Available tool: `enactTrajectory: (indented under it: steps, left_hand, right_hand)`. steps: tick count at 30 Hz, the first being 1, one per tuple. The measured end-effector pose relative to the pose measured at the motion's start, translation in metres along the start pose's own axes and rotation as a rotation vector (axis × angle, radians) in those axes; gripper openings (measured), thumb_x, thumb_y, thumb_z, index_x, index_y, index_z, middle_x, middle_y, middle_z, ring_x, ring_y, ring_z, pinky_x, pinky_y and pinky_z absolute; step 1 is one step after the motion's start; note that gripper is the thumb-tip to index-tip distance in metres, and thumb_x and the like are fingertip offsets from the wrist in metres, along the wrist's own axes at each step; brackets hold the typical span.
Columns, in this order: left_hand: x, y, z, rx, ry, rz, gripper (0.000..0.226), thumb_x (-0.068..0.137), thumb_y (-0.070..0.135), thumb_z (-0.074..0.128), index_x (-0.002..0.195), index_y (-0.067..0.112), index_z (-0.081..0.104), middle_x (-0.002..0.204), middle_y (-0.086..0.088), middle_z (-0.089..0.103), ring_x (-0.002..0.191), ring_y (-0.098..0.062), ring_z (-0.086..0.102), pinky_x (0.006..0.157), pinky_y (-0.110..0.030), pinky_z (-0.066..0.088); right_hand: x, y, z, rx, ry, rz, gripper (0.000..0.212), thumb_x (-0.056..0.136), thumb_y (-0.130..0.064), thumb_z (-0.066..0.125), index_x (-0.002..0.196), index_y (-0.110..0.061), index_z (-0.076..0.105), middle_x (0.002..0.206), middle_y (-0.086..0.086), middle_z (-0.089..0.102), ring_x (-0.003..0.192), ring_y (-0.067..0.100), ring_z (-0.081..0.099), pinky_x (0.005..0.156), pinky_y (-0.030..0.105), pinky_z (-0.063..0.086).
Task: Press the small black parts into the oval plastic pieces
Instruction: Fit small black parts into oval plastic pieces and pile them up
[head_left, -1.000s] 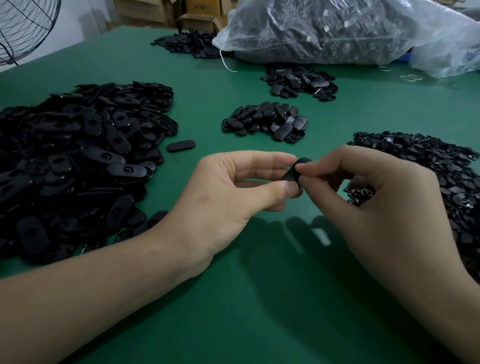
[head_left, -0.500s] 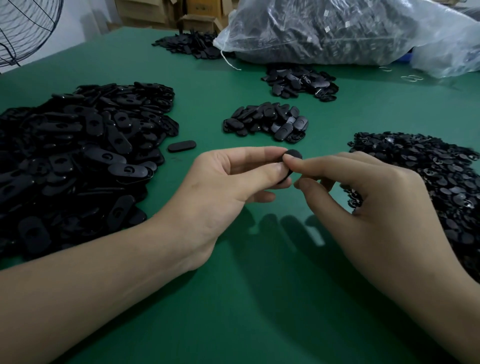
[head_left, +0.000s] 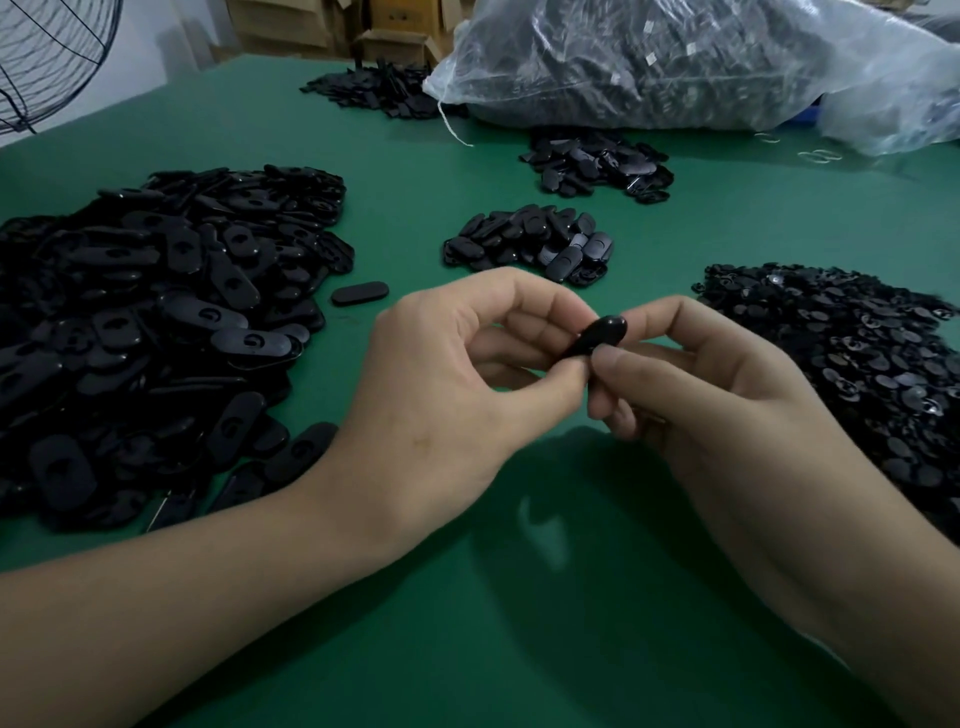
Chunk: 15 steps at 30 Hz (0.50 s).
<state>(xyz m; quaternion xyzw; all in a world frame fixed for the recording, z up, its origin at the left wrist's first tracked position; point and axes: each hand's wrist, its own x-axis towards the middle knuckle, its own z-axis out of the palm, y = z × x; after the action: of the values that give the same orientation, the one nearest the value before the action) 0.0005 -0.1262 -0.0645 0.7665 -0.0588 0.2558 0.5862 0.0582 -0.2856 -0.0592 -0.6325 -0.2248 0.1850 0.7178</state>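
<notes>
Just 1 oval piece (head_left: 600, 336) between 2 hands (head_left: 452, 395) (head_left: 727, 405)

head cam | looks forward-down | close over green table (head_left: 467, 649)

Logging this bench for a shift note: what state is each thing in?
Black oval plastic piece: held off the green table, tilted.
Left hand: pinches that piece.
Right hand: pinches it too.
Lone black oval: lies flat beside the left pile.
Clear plastic bag: stuffed full.
</notes>
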Motion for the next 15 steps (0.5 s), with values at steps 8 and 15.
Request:
enactTrajectory:
  steps: [8,15]
  left_hand:
    - [-0.002,0.003,0.0,0.179,0.052,0.105,0.026,0.083,0.0,0.078,0.095,0.023,0.073,0.083,0.007,0.077,0.079,-0.008,0.076,0.077,-0.019,0.059]
    - [-0.002,0.012,-0.008,0.483,0.087,0.379,0.019,0.086,0.001,0.077,0.099,0.014,0.077,0.091,0.006,0.075,0.085,-0.004,0.072,0.081,-0.018,0.056]
  right_hand:
    - [0.0,-0.001,0.001,0.171,-0.069,0.071,0.01,0.076,-0.014,0.07,0.078,-0.022,0.074,0.074,0.006,0.067,0.067,0.012,0.055,0.061,0.018,0.049]
    - [0.003,-0.002,-0.002,0.259,-0.144,0.134,0.011,0.071,-0.015,0.072,0.079,-0.021,0.075,0.073,0.007,0.065,0.062,0.012,0.055,0.062,0.021,0.047]
